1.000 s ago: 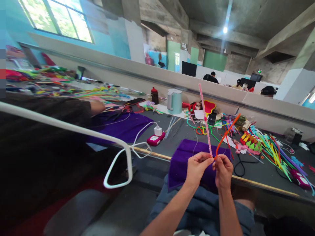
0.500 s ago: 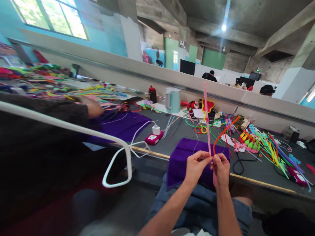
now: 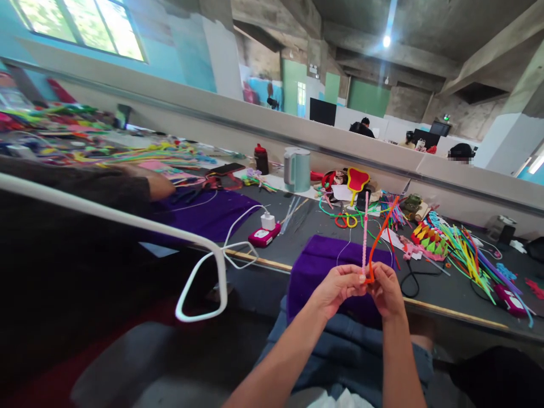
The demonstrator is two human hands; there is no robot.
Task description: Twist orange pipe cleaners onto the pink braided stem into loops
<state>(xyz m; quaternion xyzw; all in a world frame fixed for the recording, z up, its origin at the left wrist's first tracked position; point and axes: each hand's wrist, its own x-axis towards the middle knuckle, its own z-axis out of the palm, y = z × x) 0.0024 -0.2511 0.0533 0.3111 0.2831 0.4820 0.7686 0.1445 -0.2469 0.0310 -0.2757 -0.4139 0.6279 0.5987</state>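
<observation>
My left hand (image 3: 341, 288) is closed, thumb and fingers pinching the lower end of a fuzzy pink pipe cleaner (image 3: 365, 241) that stands upright. Close beside it, my right hand (image 3: 388, 290) pinches an orange pipe cleaner (image 3: 378, 241) near its bent lower end. The orange one rises and leans right, and the two meet between my fingertips, where the exact join is hidden. Both hands hover over a purple cloth (image 3: 312, 272) draped across the table's front edge. A thin pale wire loop shows behind the pipe cleaners.
Red-and-yellow scissors (image 3: 346, 221) lie beyond the cloth. Bundled colourful pipe cleaners (image 3: 471, 263) spread at right. A kettle (image 3: 297, 170) and dark bottle (image 3: 262, 160) stand behind. A magenta power strip (image 3: 263, 236), white curved bar (image 3: 127, 214) and another person's arm (image 3: 159, 186) are at left.
The pink pipe cleaner's tip has come down and it looks shorter. The orange one now stands steeper, with a sharper bend at its lower end. My right hand has turned slightly outward.
</observation>
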